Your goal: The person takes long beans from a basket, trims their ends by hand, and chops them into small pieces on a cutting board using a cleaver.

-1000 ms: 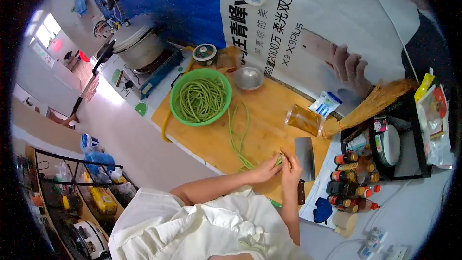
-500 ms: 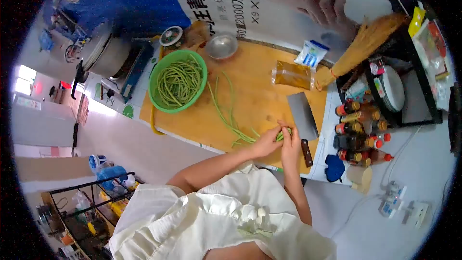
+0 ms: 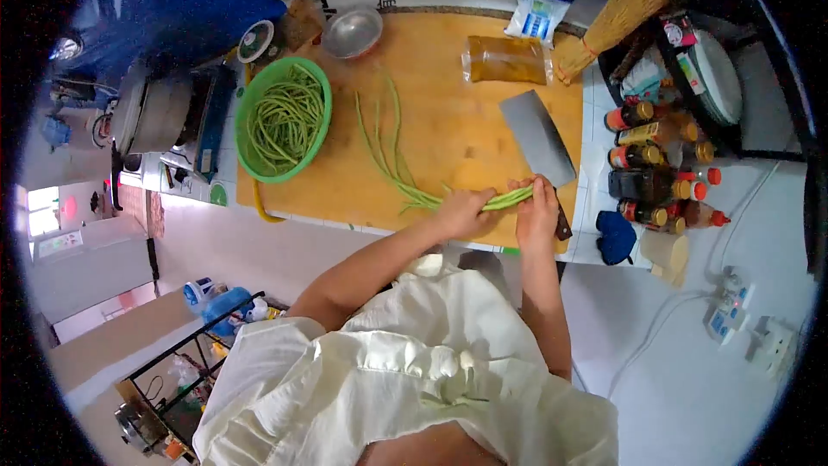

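Left hand (image 3: 467,214) curled round bunch of long green beans (image 3: 509,199), fingers wrapped together, hardly any gap. Right hand (image 3: 538,214) pinching bunch near its end, thumb and fingertips pressed together. Bunch spans both hands over near edge of wooden board (image 3: 457,121), tails trailing off left. Cleaver (image 3: 536,136) just beside right hand btw.

Surface (image 3: 470,116) is showing yellow-brown; bowl (image 3: 243,134) at its left edge, bright green; beans (image 3: 421,198) at its front edge are showing pale green; cleaver blade (image 3: 536,134) near right edge is showing grey.
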`<state>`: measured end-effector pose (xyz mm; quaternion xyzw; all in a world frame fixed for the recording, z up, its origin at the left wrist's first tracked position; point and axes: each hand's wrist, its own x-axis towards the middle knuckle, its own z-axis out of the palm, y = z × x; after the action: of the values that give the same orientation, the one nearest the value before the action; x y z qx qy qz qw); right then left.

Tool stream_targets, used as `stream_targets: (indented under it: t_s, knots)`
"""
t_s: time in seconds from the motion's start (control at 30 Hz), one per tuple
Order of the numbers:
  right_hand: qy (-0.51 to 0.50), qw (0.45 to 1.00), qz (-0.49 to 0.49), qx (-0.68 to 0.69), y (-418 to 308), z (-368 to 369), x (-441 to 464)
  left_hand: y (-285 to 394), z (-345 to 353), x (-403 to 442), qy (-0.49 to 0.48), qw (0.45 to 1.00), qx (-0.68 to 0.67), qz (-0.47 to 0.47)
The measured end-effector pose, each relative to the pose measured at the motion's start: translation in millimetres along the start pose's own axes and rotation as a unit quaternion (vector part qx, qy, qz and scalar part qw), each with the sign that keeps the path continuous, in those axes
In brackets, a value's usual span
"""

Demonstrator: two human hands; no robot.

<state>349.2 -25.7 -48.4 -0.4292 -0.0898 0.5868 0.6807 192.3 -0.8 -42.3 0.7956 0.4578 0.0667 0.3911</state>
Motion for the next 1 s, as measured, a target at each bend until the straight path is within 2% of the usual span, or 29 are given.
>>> stream_targets:
  t_s: [0.07, 0.13, 0.2, 0.27, 0.3, 0.37, 0.43, 0.47, 0.5, 0.53, 0.6, 0.63, 0.7, 0.73, 0.77, 0.8, 0.83, 0.87, 0.9, 0.93, 0.97, 1.0]
  knots:
    - [-0.020, 1.000, -0.002, 0.015, 2.4, -2.3, 3.0, -6.3, -5.0, 1.3, -0.003, 0.998, -0.063, 0.026]
    - [-0.028, 0.995, 0.003, -0.091, -7.4, 15.8, 0.9, -5.2, -19.5, 3.1, -0.027, 0.996, -0.078, 0.031]
    - [-0.036, 0.994, 0.021, -0.103, -12.1, 29.9, 2.4, 2.6, -37.8, 3.9, -0.074, 0.994, -0.079, 0.011]
    - [-0.086, 0.983, 0.022, -0.164, -16.5, 41.9, 3.8, 6.3, -43.8, 2.8, -0.074, 0.995, -0.072, 0.007]
    - [-0.095, 0.981, 0.028, -0.168, -17.3, 45.7, 4.2, 6.1, -44.5, 2.6, -0.066, 0.992, -0.110, 0.013]
    - [-0.064, 0.981, 0.010, -0.181, -16.3, 54.3, 5.5, 7.2, -48.7, 1.7, -0.055, 0.988, -0.146, 0.021]
    - [-0.036, 0.980, -0.009, -0.195, -17.3, 64.9, 6.6, 10.0, -56.9, -1.5, -0.060, 0.943, -0.322, -0.053]
    - [-0.001, 0.974, -0.069, -0.215, -18.3, 70.5, 3.5, 5.8, -57.1, -2.1, -0.055, 0.944, -0.321, -0.051]
    - [0.032, 0.963, -0.130, -0.234, -19.2, 74.1, -0.1, -1.9, -54.0, -2.2, -0.027, 0.907, -0.416, -0.058]
    - [0.022, 0.963, -0.133, -0.233, -18.3, 73.5, -4.3, -7.4, -54.1, -1.5, 0.003, 0.861, -0.505, -0.062]
    - [-0.071, 0.889, -0.077, -0.446, -11.3, 63.3, -19.5, -13.1, -54.8, -4.2, 0.042, 0.872, -0.481, -0.077]
    - [-0.087, 0.873, -0.052, -0.477, -4.9, 67.0, -22.0, -15.0, -58.6, -1.2, 0.076, 0.882, -0.456, -0.090]
    - [-0.117, 0.838, -0.022, -0.533, 8.5, 81.1, -28.9, -15.3, -59.9, -3.8, 0.055, 0.880, -0.450, -0.143]
    - [-0.129, 0.819, -0.023, -0.558, 11.6, 85.8, -28.3, -24.7, -49.5, -3.2, 0.040, 0.877, -0.460, -0.129]
    - [-0.143, 0.806, -0.090, -0.568, 28.3, 69.2, -21.4, 9.6, -66.0, -11.7, 0.150, 0.873, -0.448, -0.121]
    - [-0.160, 0.790, -0.160, -0.570, 45.0, 56.2, -11.8, -13.2, -53.1, -3.7, 0.077, 0.868, -0.483, -0.091]
    - [-0.160, 0.822, -0.114, -0.535, 41.8, 57.9, -11.0, -16.8, -42.7, -0.8, 0.132, 0.842, -0.520, -0.056]
    - [-0.161, 0.848, -0.057, -0.502, 37.6, 63.0, -11.3, -16.2, -47.4, -2.9, 0.135, 0.844, -0.515, -0.060]
    - [-0.191, 0.842, -0.069, -0.499, 29.1, 77.9, -8.6, -9.7, -62.2, -7.7, 0.105, 0.849, -0.510, -0.084]
    - [-0.172, 0.870, -0.037, -0.461, 16.3, 88.8, -12.8, -14.5, -61.3, -7.3, 0.075, 0.828, -0.555, -0.028]
    - [-0.143, 0.893, 0.002, -0.428, 7.1, 89.3, -19.0, -20.6, -56.6, -7.8, 0.065, 0.849, -0.524, -0.030]
    - [-0.156, 0.887, -0.001, -0.434, 4.5, 87.8, -20.4, -23.5, -55.9, -5.7, 0.050, 0.870, -0.490, -0.029]
